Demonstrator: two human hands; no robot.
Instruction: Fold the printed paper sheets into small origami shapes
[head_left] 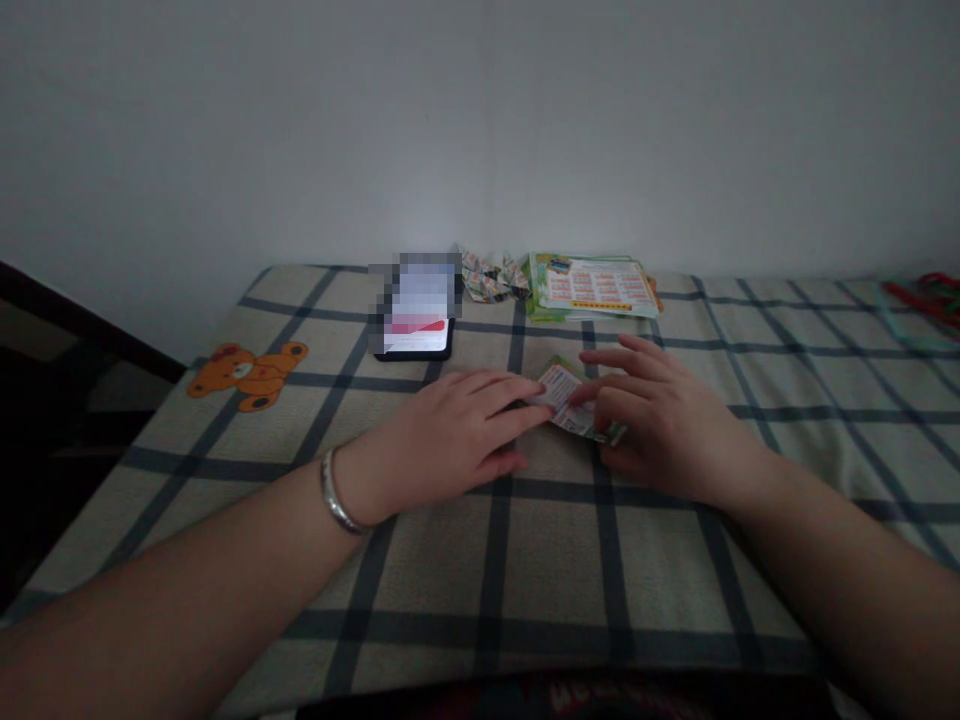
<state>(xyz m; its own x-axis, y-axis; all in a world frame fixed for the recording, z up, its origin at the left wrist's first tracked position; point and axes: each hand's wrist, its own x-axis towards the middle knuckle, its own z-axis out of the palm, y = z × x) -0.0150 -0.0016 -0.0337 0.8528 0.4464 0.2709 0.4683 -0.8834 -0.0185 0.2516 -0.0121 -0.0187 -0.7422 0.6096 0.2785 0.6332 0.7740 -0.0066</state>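
A small printed paper [564,393], with green showing at its edges, lies on the checked cloth between my hands. My left hand [457,435] rests flat at its left side, fingers stretched out and fingertips touching the paper; a silver bangle circles that wrist. From the right, my right hand [664,420] reaches over the paper with its fingers spread and slightly bent, the fingertips on or just above its surface. Part of the paper's right end is hidden under the right fingers.
Against the wall lie a lit phone [420,305], folded paper pieces [491,278] and a stack of printed sheets [596,287]. An orange bear cutout [247,375] is at the left of the checked cloth [435,580]. Red and green material [934,300] sits at the far right.
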